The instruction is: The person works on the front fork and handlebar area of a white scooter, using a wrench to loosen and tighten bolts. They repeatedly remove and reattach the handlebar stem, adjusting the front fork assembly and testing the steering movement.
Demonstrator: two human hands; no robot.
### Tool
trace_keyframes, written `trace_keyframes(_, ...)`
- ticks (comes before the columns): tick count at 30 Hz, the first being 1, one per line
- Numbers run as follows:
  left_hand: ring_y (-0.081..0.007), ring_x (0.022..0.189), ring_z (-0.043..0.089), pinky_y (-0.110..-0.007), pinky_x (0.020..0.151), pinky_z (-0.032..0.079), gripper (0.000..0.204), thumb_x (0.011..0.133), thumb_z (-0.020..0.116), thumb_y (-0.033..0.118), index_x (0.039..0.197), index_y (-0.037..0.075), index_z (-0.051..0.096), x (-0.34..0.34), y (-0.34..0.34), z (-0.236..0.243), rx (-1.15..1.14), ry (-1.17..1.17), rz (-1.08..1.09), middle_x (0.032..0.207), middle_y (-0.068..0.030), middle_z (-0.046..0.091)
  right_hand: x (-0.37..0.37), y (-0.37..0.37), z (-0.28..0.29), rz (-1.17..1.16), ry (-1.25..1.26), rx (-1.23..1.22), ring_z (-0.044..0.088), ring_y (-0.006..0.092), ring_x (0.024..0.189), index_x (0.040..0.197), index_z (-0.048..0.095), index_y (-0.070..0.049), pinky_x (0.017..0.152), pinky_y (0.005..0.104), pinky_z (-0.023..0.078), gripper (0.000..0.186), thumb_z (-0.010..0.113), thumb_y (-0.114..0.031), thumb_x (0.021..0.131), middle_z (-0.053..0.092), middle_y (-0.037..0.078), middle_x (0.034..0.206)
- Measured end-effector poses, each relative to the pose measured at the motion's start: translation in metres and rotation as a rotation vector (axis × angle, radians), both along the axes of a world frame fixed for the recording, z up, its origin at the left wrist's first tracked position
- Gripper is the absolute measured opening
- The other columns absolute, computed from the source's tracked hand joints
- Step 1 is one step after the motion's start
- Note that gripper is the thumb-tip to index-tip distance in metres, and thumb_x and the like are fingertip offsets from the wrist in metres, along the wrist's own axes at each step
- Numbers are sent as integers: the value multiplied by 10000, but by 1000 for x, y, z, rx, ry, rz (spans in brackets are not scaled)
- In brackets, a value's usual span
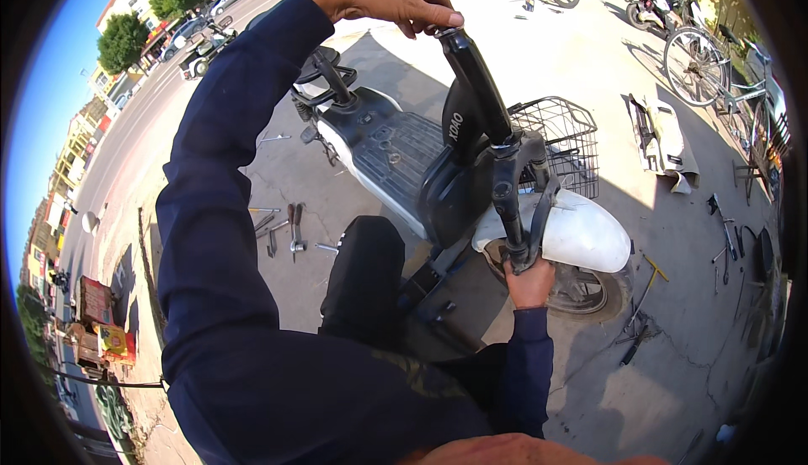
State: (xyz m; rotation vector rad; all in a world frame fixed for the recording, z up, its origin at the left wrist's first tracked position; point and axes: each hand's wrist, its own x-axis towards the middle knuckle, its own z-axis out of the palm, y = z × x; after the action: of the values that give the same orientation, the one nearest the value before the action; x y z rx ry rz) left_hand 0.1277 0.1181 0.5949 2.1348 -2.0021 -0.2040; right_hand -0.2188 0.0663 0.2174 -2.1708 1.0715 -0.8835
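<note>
"At twelve o'clock, the left hand point(396, 0) perches over the top of the black tube point(471, 69), fingers half curled, thumb at the rim. Is it pinching something small? Can't tell!"

"And the other one?"

"Down at four, the right hand point(530, 282) is wrapped firmly round the near end of the front fork point(507, 200), right by the white fender point(589, 229). The scooter point(450, 187) itself sprawls from eleven o'clock round to four."

"Where's the danger?"

"That lower grip, I'd say! If it slackens, the fork and front wheel point(621, 297) could swing aside, and a sudden shift might nip fingers up at the rim. Watch the loose hand tools point(296, 229) at nine, too, near the bent knee point(370, 246): a careless step could roll on one."

"Any containers in play?"

"Wire basket point(551, 100) at two, beyond the fork: ground shows through its mesh, but I can't make out contents for certain. Far out, between eight and nine, sits a red box point(97, 301), insides hidden, a yellow-and-red package point(115, 345) just beside it."
</note>
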Motion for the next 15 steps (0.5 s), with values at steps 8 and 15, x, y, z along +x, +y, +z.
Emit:
trace_keyframes(8,-320,1334,545,-483,1215,316,579,895,748,435,1410,210,610,27,6,-22,-119,265,-189,1405,-114,611,2,-1,-3,-17,27,7,689,448,882,1058,716,-39,799,511,562,477,854,-228,643,720,220,920)
trace_keyframes(15,-270,1233,622,-384,1082,450,885,860,676,681,1456,48,514,-18,-1,-58,-386,555,227,1304,-160,662,3,-4,-11,7,-11,5,690,450,876,1034,717,-33,796,514,558,460,857,-224,640,721,224,907)
